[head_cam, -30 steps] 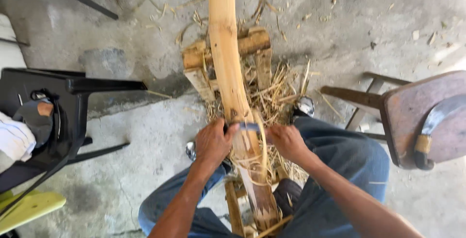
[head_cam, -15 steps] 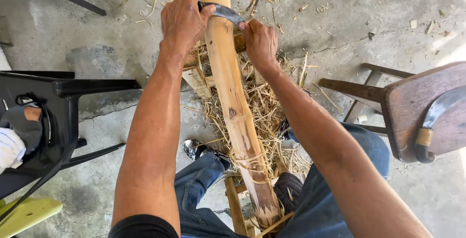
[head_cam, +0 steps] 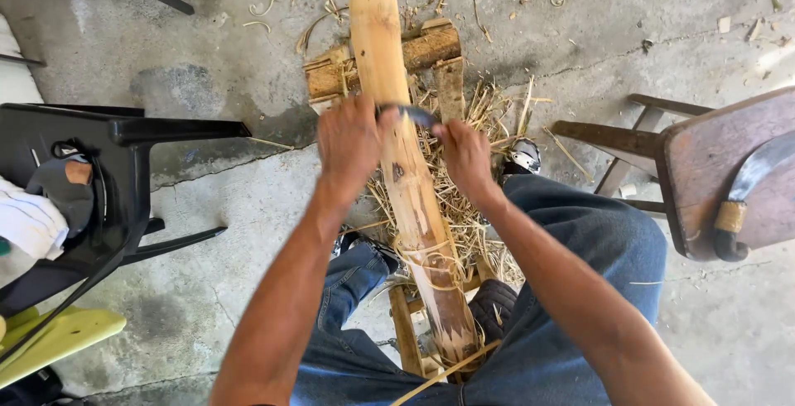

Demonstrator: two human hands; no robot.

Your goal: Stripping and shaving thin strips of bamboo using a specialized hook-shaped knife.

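A long pale wooden pole [head_cam: 397, 149] runs from the top of the view down between my knees, resting on a rough wooden shaving bench [head_cam: 431, 46]. A curved metal drawknife blade [head_cam: 411, 113] lies across the pole at mid-length. My left hand [head_cam: 348, 145] grips its left handle and my right hand [head_cam: 465, 153] grips its right handle, one on each side of the pole. Thin curled shavings [head_cam: 431, 261] hang around the pole's lower part. The handles are hidden inside my fists.
A heap of straw-like shavings [head_cam: 484, 124] covers the concrete floor under the bench. A black chair [head_cam: 124, 133] with cloth on it stands at left, with a yellow-green item [head_cam: 58, 336] below it. At right, a wooden chair [head_cam: 704, 174] carries a curved blade tool [head_cam: 749, 191].
Both hands and the drawknife were near my lap, went far up the pole, and have now come back toward me to about mid-length. The pole stayed in place.
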